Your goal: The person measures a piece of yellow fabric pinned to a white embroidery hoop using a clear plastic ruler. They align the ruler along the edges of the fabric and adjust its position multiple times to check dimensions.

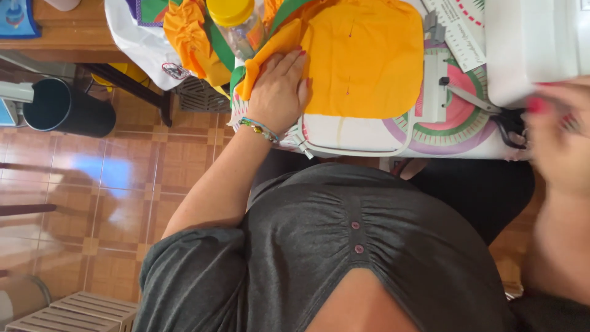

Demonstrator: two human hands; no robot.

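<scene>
My left hand (279, 92) lies flat, palm down and fingers spread a little, on the left edge of the orange fabric (362, 58); it grips nothing, it only presses the cloth down. The fabric spreads from under my fingertips out to the right, smooth and nearly square, over a white embroidery hoop (353, 138) whose rounded frame shows just below the cloth's lower edge and beside my wrist. A beaded bracelet (258, 128) sits on that wrist.

My right hand (562, 132) is at the far right of the view, blurred, with red nails showing; I cannot tell whether it is open or closed, or whether it holds anything. It is well apart from the orange fabric, close to the black handles of a pair of scissors (491, 110) that lie on the worktop (455, 144) with blades pointing toward the cloth. Above them stands the white body of a sewing machine (528, 43).

Further out, between fabric and scissors, a round pink and green patterned mat (461, 120) covers the worktop, with a white ruler (458, 31) at the top. Left of my left hand, a clear bottle with a yellow cap (236, 21) stands among bunched orange and green cloth (196, 46). On the tiled floor (123, 197) at far left sits a dark bin (64, 107).
</scene>
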